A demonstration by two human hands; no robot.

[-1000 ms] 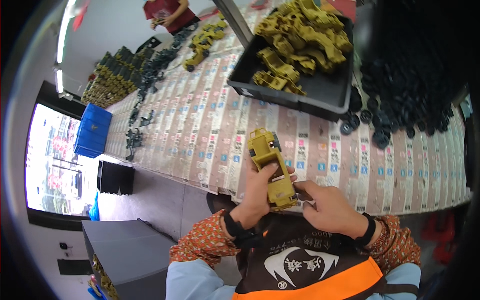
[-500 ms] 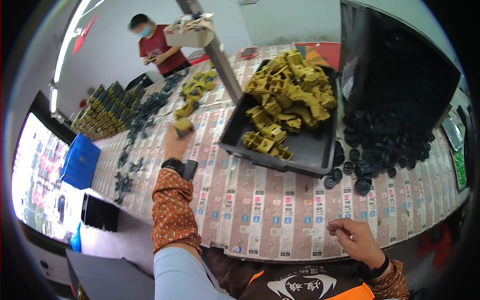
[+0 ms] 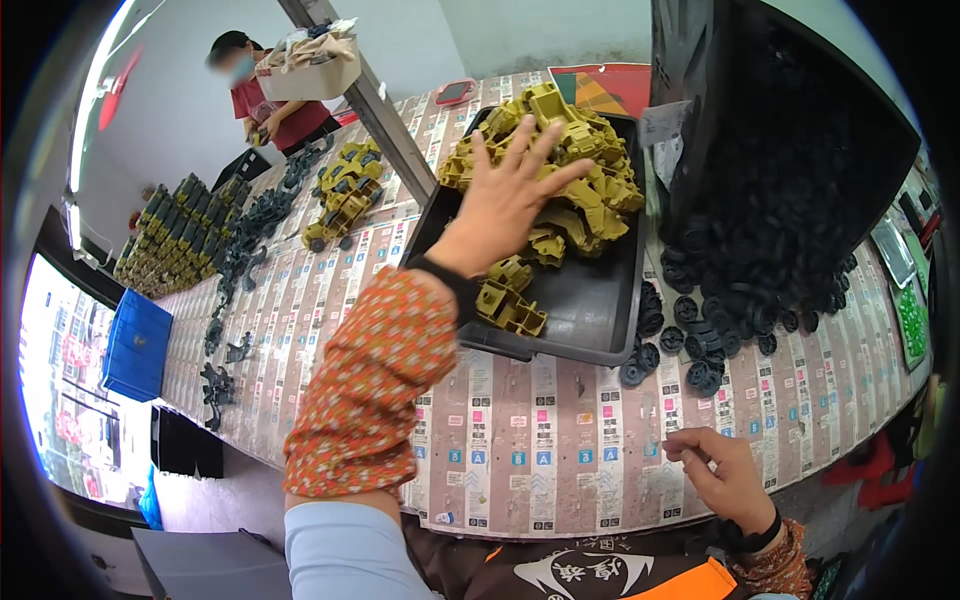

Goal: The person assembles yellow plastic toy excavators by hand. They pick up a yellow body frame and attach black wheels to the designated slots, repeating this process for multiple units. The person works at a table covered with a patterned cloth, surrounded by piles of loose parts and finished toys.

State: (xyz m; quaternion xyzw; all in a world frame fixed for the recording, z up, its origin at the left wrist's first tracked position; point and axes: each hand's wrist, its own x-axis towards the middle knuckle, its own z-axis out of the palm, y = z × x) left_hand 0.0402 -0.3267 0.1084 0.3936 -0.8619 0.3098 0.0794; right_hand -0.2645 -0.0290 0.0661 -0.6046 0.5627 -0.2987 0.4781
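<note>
Hovering over, maybe touching, bare yellow toy-truck bodies (image 3: 597, 205) in the black tray (image 3: 590, 305) at 12 o'clock, left hand (image 3: 500, 208) splayed, gripping nothing; right hand (image 3: 724, 476) half-curled at 2, grip unclear; wheeled bodies (image 3: 346, 203) at 11 look done, the tray's seemingly left.

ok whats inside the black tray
The black tray holds a heap of yellow-green moulded parts; bare bottom shows at its near right. The left hand is over the heap, so what lies directly beneath it, and the heap's lower layers, cannot be seen.
</note>
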